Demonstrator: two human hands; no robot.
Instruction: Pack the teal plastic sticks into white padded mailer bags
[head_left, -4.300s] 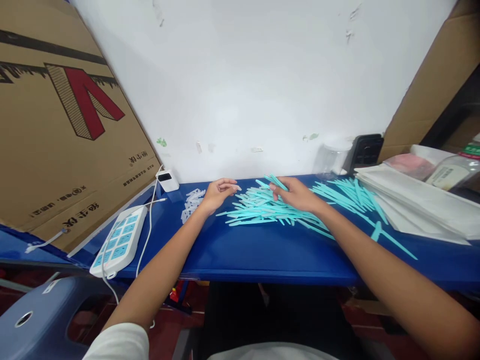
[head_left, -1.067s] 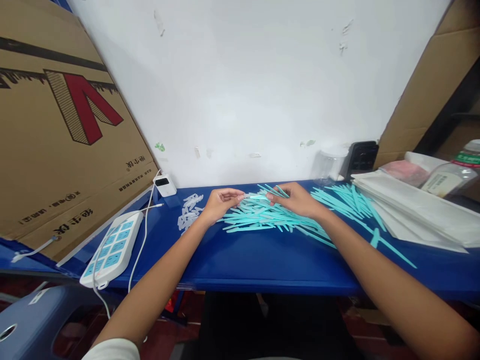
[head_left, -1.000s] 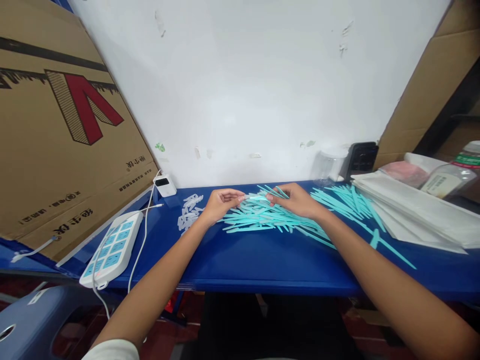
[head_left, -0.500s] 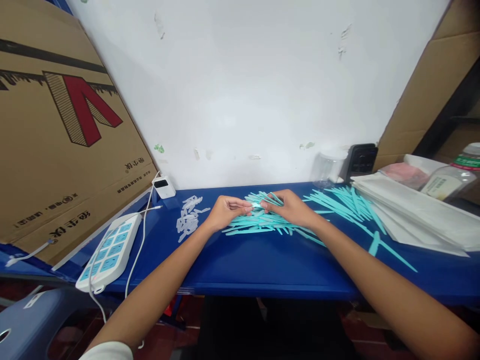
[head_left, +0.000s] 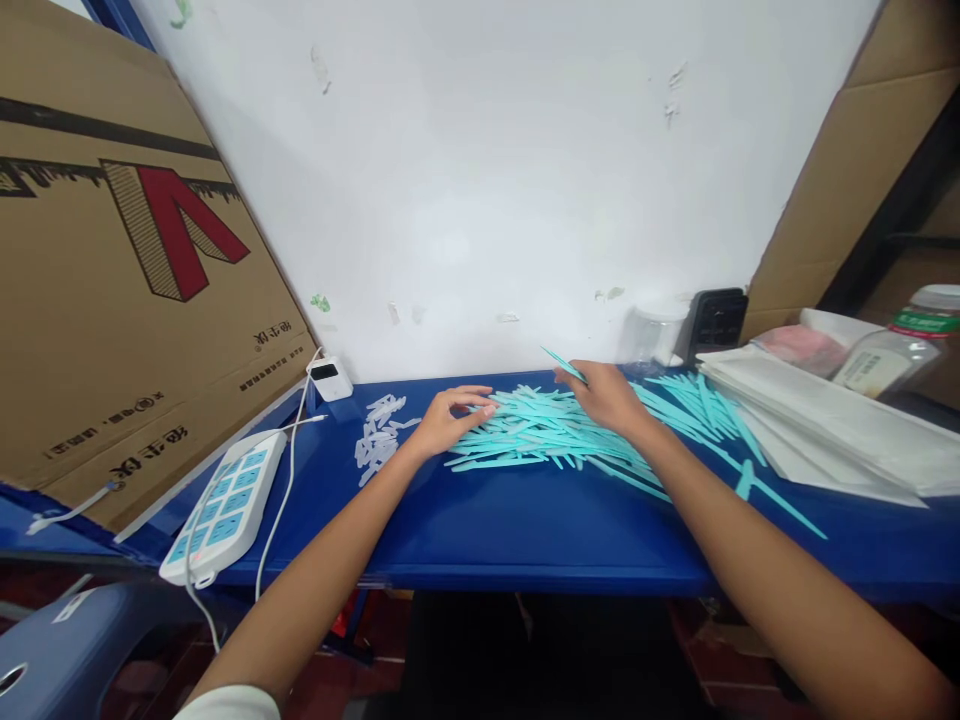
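Observation:
A heap of thin turquoise pointed strips [head_left: 544,430] lies on the blue table [head_left: 510,535]. My left hand [head_left: 448,420] rests at the heap's left end, thumb and fingers apart, with nothing visible in its grasp. Above the heap's right part, my right hand [head_left: 606,393] is closed on one turquoise strip [head_left: 559,358], whose pointed tip sticks out up and to the left. Further right, a second, looser group of turquoise strips [head_left: 709,415] is spread out. Small clear plastic pieces [head_left: 377,440] are piled left of my left hand.
At left are a white power strip [head_left: 225,510] with cables, a small white device [head_left: 330,378] and a large cardboard box [head_left: 112,300]. White paper envelopes [head_left: 810,430], a clear jar [head_left: 656,335] and a labelled bottle [head_left: 892,355] stand at right. A white wall [head_left: 465,200] closes the back.
My hands have come apart from over the heap. The right hand has moved right and slightly up with a strip in it, while the left has loosened its fingers and stayed near its place.

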